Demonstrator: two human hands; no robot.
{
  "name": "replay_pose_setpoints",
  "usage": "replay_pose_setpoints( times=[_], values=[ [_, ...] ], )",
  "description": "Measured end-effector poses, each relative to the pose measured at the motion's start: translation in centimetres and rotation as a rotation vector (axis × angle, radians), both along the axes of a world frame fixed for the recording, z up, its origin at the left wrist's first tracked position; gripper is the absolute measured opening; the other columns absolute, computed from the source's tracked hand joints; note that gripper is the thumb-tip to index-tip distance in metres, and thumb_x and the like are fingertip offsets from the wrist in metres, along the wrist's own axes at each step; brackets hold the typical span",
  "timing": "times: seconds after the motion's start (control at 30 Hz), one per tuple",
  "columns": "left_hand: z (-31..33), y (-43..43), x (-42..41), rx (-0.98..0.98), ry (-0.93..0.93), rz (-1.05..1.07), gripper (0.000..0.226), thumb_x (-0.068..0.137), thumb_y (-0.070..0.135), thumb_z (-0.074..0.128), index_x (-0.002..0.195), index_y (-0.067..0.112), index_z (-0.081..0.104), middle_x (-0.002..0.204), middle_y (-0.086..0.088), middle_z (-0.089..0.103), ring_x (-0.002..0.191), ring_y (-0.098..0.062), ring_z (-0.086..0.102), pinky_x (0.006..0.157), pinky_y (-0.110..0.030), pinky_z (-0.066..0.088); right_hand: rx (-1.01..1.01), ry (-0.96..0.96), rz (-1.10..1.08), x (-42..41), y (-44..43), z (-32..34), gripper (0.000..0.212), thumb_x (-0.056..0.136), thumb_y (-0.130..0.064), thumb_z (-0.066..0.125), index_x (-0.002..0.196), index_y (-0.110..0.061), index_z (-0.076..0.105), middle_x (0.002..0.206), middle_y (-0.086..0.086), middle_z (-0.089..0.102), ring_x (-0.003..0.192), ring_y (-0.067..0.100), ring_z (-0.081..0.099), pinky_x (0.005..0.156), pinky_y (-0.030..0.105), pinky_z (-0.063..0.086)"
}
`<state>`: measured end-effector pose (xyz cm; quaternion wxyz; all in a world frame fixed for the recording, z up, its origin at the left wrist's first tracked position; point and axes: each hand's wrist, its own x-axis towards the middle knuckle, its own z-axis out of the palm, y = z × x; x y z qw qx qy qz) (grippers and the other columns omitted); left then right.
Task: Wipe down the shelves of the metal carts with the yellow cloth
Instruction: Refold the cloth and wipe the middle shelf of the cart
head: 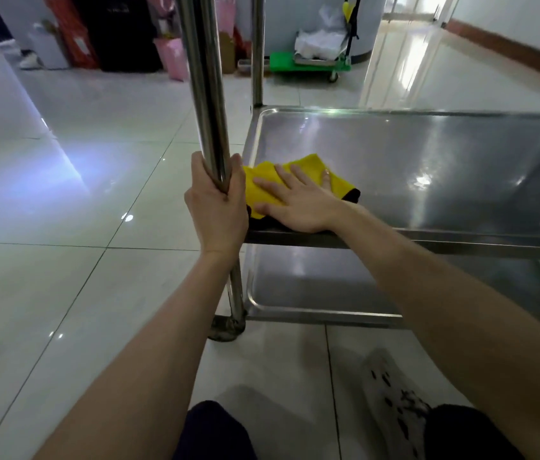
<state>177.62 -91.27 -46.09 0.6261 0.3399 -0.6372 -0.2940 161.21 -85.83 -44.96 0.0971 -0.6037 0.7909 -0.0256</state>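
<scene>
Our left hand (pixel 217 207) is wrapped shut around the near post (pixel 202 88) of the cart, which we judge is to keep the wheeled frame from rolling while we push across it. Our right hand (pixel 298 200) lies flat and open, fingers spread, pressing the cloth (pixel 298 167) onto the middle shelf (pixel 427 167); nothing is pinched, the palm alone bears down. The cloth, yellow with a dark edge, sits at the shelf's near left corner, at about 9 o'clock on the tray, just beside the post. A flat palm spreads the pressure and lets the cloth slide, so it suits wiping.

The shelf is a shallow steel tray with a raised rim, glossy and streaked with reflections; most of it stretches off toward 3 o'clock. Below it the bottom shelf (pixel 311 287) shows, and a caster (pixel 227 328) at the foot of the post. We are low on a pale, shiny tile floor (pixel 62 194). At 12 o'clock stands a green trolley (pixel 308 63) with white bags; at 11 o'clock, boxes and pink packages against the wall.
</scene>
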Motion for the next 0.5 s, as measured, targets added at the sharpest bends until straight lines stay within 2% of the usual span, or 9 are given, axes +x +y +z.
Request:
replay_pose_setpoints(
  times=[0.1,0.17,0.23,0.27,0.33,0.4,0.47,0.5],
  values=[
    [-0.1,-0.2,0.1,-0.003,-0.006,-0.028,0.031,0.104,0.042,0.065,0.091,0.023,0.043,0.066,0.019,0.052,0.056,-0.008,0.050,0.054,-0.016,0.036,-0.044,-0.009,0.059,1.4,6.0,0.0,0.102,0.072,-0.108,0.011,0.163,-0.062,0.005,0.180,-0.011,-0.005,0.166,0.023,-0.007,0.123,0.075,-0.009],
    [0.0,-0.1,0.1,0.005,-0.017,-0.055,0.032,0.103,0.043,0.064,0.093,0.021,0.044,0.067,0.019,0.054,0.056,-0.006,0.051,0.053,-0.015,0.035,-0.075,0.084,0.108,1.4,8.6,-0.3,0.110,0.071,-0.108,0.035,0.164,-0.059,0.002,0.180,-0.008,-0.002,0.166,0.024,-0.003,0.124,0.076,-0.002],
    [0.0,0.0,0.1,0.034,-0.030,-0.076,0.032,0.102,0.045,0.064,0.093,0.022,0.043,0.066,0.018,0.053,0.058,-0.007,0.051,0.053,-0.019,0.037,-0.105,0.214,0.147,1.2,9.8,-0.7,0.109,0.082,-0.086,0.063,0.167,-0.055,0.003,0.181,-0.003,0.004,0.166,0.027,0.005,0.125,0.076,0.011],
    [0.0,0.0,0.1,0.043,-0.034,-0.090,0.032,0.102,0.045,0.064,0.094,0.022,0.043,0.066,0.018,0.054,0.059,-0.007,0.051,0.054,-0.021,0.038,-0.123,0.246,0.151,1.1,9.8,-0.8,0.106,0.087,-0.074,0.070,0.168,-0.052,0.004,0.180,-0.002,0.007,0.165,0.028,0.008,0.124,0.076,0.016],
    [0.1,0.0,0.2,0.037,-0.046,-0.130,0.031,0.102,0.045,0.064,0.096,0.022,0.044,0.068,0.017,0.056,0.061,-0.006,0.053,0.056,-0.020,0.040,-0.143,0.239,0.135,1.1,9.7,-0.7,0.101,0.092,-0.060,0.074,0.168,-0.051,0.008,0.180,0.000,0.011,0.165,0.029,0.012,0.123,0.074,0.020],
    [0.1,-0.2,0.5,0.031,-0.042,-0.157,0.032,0.102,0.045,0.065,0.098,0.022,0.045,0.072,0.013,0.059,0.062,-0.005,0.056,0.057,-0.022,0.045,-0.134,0.215,0.128,1.4,9.6,-0.4,0.098,0.094,-0.055,0.074,0.168,-0.050,0.010,0.180,0.000,0.013,0.165,0.029,0.014,0.123,0.074,0.020],
    [0.1,-0.1,0.7,0.044,-0.034,-0.175,0.033,0.102,0.045,0.066,0.099,0.021,0.044,0.075,0.002,0.061,0.064,-0.016,0.061,0.058,-0.034,0.052,-0.146,0.173,0.120,1.9,10.2,-0.2,0.089,0.098,-0.046,0.073,0.168,-0.047,0.018,0.178,0.001,0.020,0.163,0.029,0.019,0.125,0.070,0.020],
    [0.2,0.0,0.6,0.053,-0.029,-0.179,0.034,0.102,0.045,0.066,0.099,0.020,0.044,0.075,-0.001,0.061,0.065,-0.024,0.063,0.059,-0.038,0.053,-0.189,0.124,0.117,2.1,10.9,0.0,0.081,0.100,-0.036,0.072,0.167,-0.044,0.027,0.175,0.003,0.029,0.160,0.030,0.028,0.126,0.064,0.023]
  ],
)
